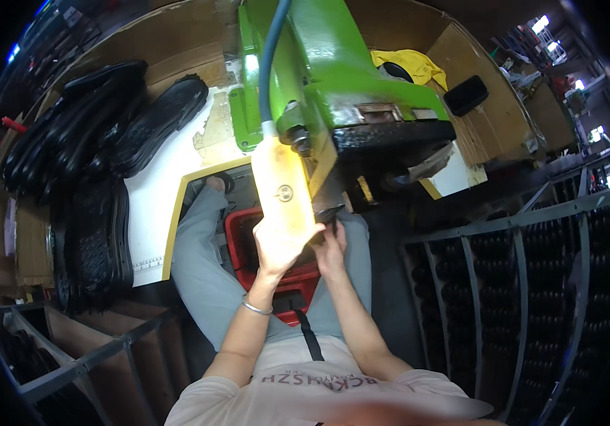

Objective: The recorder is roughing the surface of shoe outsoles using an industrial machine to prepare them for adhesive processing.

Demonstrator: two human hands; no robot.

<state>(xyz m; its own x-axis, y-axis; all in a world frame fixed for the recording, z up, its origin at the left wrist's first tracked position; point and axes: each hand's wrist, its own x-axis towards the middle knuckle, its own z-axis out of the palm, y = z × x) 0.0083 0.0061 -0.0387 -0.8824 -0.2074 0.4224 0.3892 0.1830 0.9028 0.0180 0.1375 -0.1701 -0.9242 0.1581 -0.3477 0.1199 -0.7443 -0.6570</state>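
Observation:
A green machine [347, 64] stands in front of me, with a glowing yellow-white lamp housing [283, 184] hanging from a blue cable. Right below the lamp, glare washes out my left hand [280, 248]; its fingers are closed, and what they grip is lost in the brightness. Beside it, under the machine's dark head, my right hand [330, 252] has its fingers curled upward and pinched together near a small dark edge. The kind of thing there cannot be made out. Black shoe soles [92, 234] are piled on the white table [155, 213] to the left.
A red plastic crate [237, 241] sits between my knees, below my hands. Racks [518, 284] full of dark soles stand to the right, and a metal-framed rack [99, 348] is at lower left. A yellow cloth [415, 65] and a black phone-like object [466, 96] lie beyond the machine.

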